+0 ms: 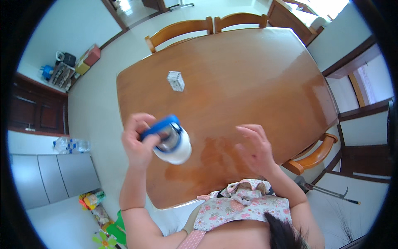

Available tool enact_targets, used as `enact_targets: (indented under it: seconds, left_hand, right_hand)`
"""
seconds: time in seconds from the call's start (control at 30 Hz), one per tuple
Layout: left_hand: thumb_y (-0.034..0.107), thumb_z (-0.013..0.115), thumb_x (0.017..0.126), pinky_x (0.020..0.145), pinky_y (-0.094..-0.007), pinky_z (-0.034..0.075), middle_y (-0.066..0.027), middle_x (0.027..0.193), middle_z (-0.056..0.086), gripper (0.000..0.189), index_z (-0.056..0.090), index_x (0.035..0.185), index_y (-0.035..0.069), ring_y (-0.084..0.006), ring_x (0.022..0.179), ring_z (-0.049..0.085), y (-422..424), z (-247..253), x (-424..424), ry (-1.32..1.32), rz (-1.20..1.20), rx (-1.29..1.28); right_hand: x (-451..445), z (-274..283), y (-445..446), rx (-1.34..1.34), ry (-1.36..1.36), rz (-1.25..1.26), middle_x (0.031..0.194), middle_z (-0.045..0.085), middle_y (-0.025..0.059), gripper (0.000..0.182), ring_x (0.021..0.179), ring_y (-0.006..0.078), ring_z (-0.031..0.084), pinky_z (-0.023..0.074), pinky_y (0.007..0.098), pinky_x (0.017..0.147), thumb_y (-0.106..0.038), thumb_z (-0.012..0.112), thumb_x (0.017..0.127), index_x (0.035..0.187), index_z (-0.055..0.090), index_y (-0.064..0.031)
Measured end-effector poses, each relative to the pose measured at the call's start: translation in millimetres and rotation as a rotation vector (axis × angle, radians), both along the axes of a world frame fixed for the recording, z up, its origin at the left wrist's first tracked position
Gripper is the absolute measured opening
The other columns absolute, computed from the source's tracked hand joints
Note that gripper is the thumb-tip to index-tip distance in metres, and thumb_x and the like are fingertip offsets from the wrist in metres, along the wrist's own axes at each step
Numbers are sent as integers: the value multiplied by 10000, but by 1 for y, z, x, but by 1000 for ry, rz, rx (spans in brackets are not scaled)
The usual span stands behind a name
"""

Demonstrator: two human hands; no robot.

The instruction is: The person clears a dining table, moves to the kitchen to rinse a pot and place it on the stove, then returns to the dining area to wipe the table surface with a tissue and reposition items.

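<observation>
My left hand (pixel 140 133) has its fingers and thumb on the blue top part (pixel 161 125) of a white bottle (pixel 177 152). Whether that part is a lid or a carrying handle is hard to tell. Below it show a shiny, silvery neck and a blue ring. The bottle looks tilted over the near left part of the wooden table (pixel 236 90); whether its base touches the tabletop cannot be made out. Empty, with its fingers apart, my right hand (pixel 256 149) hovers above the table's near edge, to the right of the bottle.
Farther back on the table stands a small white box (pixel 176 81) with dark printing. Wooden chairs (pixel 182 29) line the far side, and another chair (pixel 314 157) is at the right. Large plastic bottles (pixel 71 145) sit on a grey cabinet (pixel 56 177) at left.
</observation>
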State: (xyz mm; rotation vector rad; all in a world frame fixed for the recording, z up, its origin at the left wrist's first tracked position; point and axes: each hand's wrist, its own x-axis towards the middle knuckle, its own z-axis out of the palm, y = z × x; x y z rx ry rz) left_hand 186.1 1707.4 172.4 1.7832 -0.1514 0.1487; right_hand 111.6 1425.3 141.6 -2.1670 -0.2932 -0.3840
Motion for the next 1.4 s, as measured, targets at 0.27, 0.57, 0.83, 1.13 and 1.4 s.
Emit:
enact_targets:
  seconds: [0.27, 0.57, 0.83, 1.13, 1.4]
  left_hand:
    - [-25, 564, 642, 516, -225, 407, -17, 637, 574, 306, 580, 938, 50, -96, 559, 524, -66, 0, -49, 39, -713, -115]
    - [322, 734, 695, 999, -401, 325, -170, 1278, 423, 656, 450, 1231, 74, -324, 1234, 343, -76, -71, 115, -335, -146, 591]
    - [431, 765, 629, 991, -425, 356, -201, 1296, 389, 941, 287, 1387, 145, -365, 1169, 417, -31, -197, 235, 44, -22, 882]
    - [123, 679, 725, 801, -416, 450, -146, 1026, 509, 404, 492, 1076, 55, -328, 951, 532, -52, -178, 164, -221, 160, 655]
    - [87, 647, 791, 812, -350, 485, -82, 1045, 562, 393, 497, 1154, 67, -206, 980, 552, -29, -156, -26, 313, 209, -583]
  right_hand:
    - [-15, 35, 7, -1, 22, 418, 799, 570, 89, 347, 768, 279, 558, 481, 363, 676, -17, 658, 669, 1002, 566, -49]
    - [-72, 34, -28, 107, 66, 18, 712, 603, 127, 254, 636, 276, 605, 500, 336, 600, 31, 692, 620, 851, 620, -44]
    - [-107, 24, -49, 213, 210, -373, 794, 652, 133, 196, 722, 202, 649, 514, 283, 672, -1, 716, 667, 847, 641, -21]
    - [-123, 6, -59, 319, 280, -506, 770, 657, 71, 151, 708, 111, 623, 509, 239, 665, -6, 702, 729, 862, 632, -22]
    - [-127, -6, -69, 340, 235, -417, 747, 656, 60, 167, 685, 88, 605, 488, 220, 638, 5, 694, 714, 857, 609, -2]
